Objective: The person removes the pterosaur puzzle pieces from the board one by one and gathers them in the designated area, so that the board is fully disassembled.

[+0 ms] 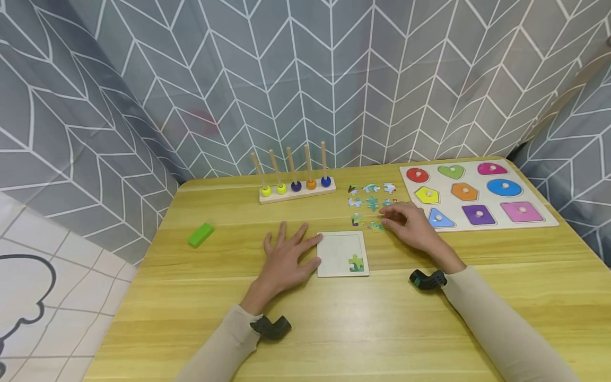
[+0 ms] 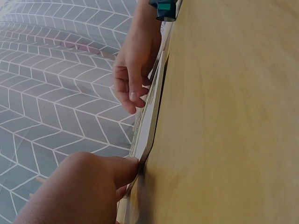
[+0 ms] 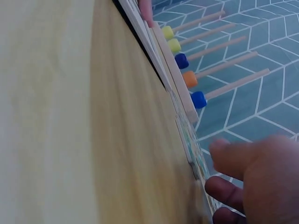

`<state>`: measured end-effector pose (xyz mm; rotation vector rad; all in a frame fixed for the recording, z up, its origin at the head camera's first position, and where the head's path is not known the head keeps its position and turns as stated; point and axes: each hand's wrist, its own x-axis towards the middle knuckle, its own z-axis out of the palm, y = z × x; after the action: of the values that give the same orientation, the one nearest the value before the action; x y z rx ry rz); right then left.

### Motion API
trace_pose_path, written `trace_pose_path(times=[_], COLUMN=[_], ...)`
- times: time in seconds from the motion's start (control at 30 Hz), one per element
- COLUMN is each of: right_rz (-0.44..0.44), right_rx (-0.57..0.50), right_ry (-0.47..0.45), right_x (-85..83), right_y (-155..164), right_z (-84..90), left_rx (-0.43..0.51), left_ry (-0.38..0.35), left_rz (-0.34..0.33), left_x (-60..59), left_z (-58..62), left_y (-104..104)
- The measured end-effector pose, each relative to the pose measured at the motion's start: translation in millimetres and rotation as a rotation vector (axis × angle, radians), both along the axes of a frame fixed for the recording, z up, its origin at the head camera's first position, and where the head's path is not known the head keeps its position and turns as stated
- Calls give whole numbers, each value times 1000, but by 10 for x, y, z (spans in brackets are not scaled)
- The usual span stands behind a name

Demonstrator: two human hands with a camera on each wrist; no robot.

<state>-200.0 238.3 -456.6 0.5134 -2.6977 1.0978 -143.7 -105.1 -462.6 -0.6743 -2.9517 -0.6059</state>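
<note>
A small square puzzle tray [image 1: 336,257] lies on the table with one green jigsaw piece [image 1: 356,263] in its lower right corner. Fingers spread, my left hand [image 1: 286,262] rests on the table, its thumb and index finger touching the tray's left edge. My right hand [image 1: 406,225] hovers at the right side of the loose jigsaw pieces [image 1: 372,202], fingers loosely bent. Nearest to its fingertips is a green and blue piece [image 1: 376,227]. In the right wrist view the thumb [image 3: 229,156] and fingers are apart with nothing between them.
Behind the tray stands a peg stacker [image 1: 298,194] with coloured beads on upright rods. A knobbed shape board [image 1: 477,196] lies at the back right, close beyond my right hand. A green block [image 1: 201,234] sits at the left. A patterned curtain [image 1: 305,79] hangs behind the table.
</note>
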Motion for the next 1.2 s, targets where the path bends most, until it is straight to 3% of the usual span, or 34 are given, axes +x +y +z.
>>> trace_pose_path(times=[0.3,0.57,1.2], right_rz=[44,8,-88], right_rx=[113,101,95], right_ry=[-42,22,69], right_x=[16,3,-15], right_y=[38,-8,-86], right_z=[14,-17,-68], left_rx=[-6,-17,-8], left_ry=[-13,-16,-12], left_rz=[2,6,3], left_x=[-6,-16,-13], left_z=[-5,-14,-20], left_y=[-4,-1,-7])
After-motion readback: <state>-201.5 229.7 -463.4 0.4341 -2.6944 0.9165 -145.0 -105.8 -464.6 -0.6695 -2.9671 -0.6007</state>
